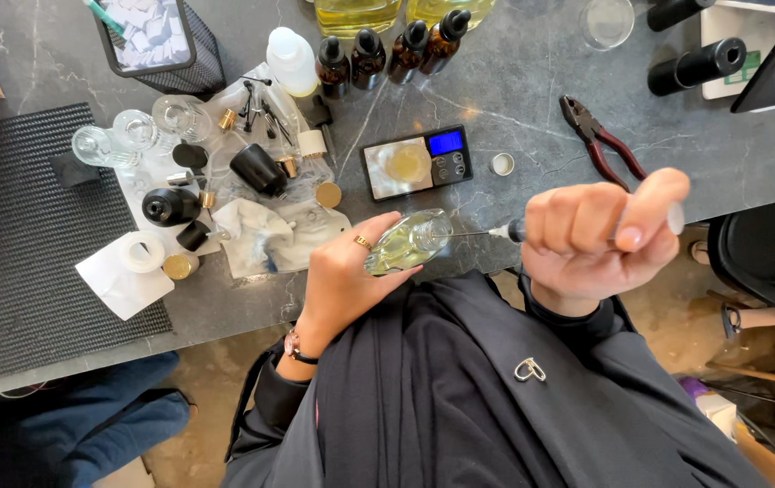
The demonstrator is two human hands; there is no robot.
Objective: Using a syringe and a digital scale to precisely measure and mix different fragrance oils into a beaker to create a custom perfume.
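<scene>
My left hand (pixel 344 276), with a gold ring, grips a small clear glass bottle (pixel 408 242) of pale yellow liquid, held on its side just off the table's front edge. My right hand (pixel 600 230) is closed around a syringe, thumb on the plunger top (pixel 675 218). The syringe's thin metal needle (pixel 471 234) points left into the bottle's neck. Behind the bottle sits a small digital scale (pixel 416 162) with a lit blue screen and a yellowish dish on its pan.
Dark marble table (pixel 514 99) carries several amber dropper bottles (pixel 386 54), a white squeeze bottle (pixel 291 60), red-handled pliers (pixel 602 140), black caps, gold caps, clear glass bottles (pixel 135 131) and crumpled cloth. A black ribbed mat (pixel 35 271) lies left. Black cylinders (pixel 696 63) stand top right.
</scene>
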